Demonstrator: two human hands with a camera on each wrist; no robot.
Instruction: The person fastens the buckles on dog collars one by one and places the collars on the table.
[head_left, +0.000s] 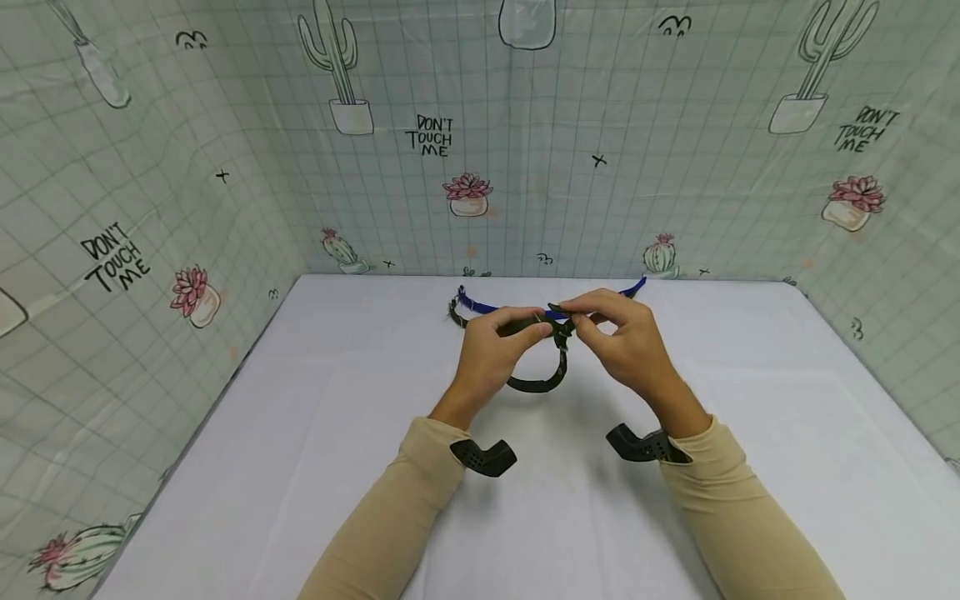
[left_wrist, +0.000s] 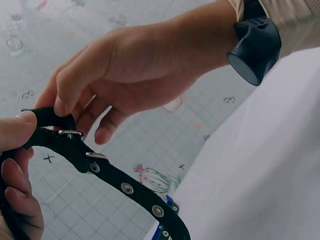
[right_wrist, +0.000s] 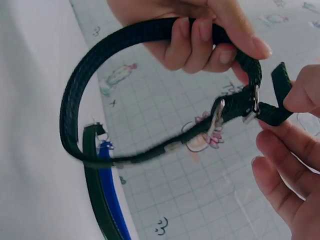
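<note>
A dark green collar (right_wrist: pixel 70 110) is held up in a loop between both hands, with metal eyelets along its strap (left_wrist: pixel 112 175). My left hand (head_left: pixel 487 350) grips the band beside the buckle (right_wrist: pixel 256 99), thumb on top and fingers curled beneath. On the other side, my right hand (head_left: pixel 630 342) pinches the strap's tip (right_wrist: pixel 281 82) between thumb and fingers. That tip sticks out past the metal buckle. A metal ring (right_wrist: pixel 218 112) sits on the band close to the buckle. The lower part of the loop hangs above the white table (head_left: pixel 360 417).
Behind the hands, a blue collar (head_left: pixel 480 306) and another green collar (head_left: pixel 455 315) lie side by side near the table's far edge. Patterned cloth (head_left: pixel 540 133) with cactus drawings rises behind the table and along its sides. Each wrist wears a black device (head_left: pixel 483 458).
</note>
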